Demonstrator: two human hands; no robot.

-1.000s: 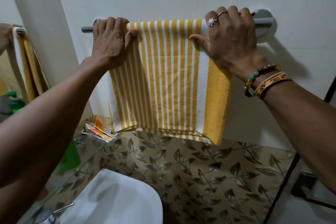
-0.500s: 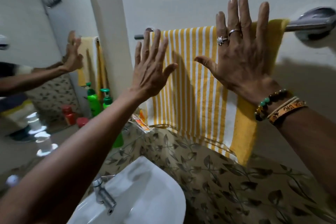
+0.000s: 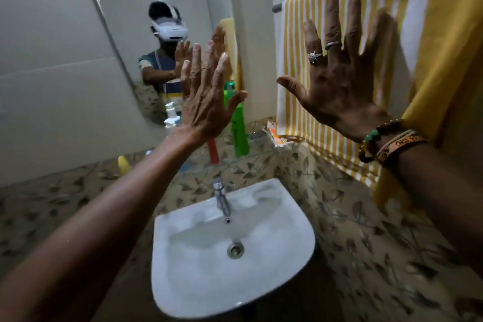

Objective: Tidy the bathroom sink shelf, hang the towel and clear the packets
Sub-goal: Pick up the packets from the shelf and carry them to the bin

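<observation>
The yellow-and-white striped towel (image 3: pixel 428 42) hangs over the towel rail (image 3: pixel 277 7) on the right wall. My right hand (image 3: pixel 342 81) is raised in front of the towel, fingers spread, holding nothing. My left hand (image 3: pixel 206 97) is raised with straight fingers in front of the mirror, also empty. On the glass shelf (image 3: pixel 261 153) under the mirror stand a green bottle (image 3: pixel 240 131), a red tube (image 3: pixel 213 151), a white pump bottle (image 3: pixel 171 117) and a yellow item (image 3: pixel 123 164). Orange packets (image 3: pixel 274 133) lie at the shelf's right end, beside the towel's lower edge.
A white basin (image 3: pixel 261 256) with a chrome tap (image 3: pixel 222 198) sits below the shelf. The mirror (image 3: pixel 146 21) shows a person in a headset with raised hands. Leaf-patterned tiles (image 3: pixel 366 230) cover the lower walls.
Both hands let go of the towel on the rail and opened with fingers spread. The view swung left and down, from the towel to the mirror, shelf and basin.
</observation>
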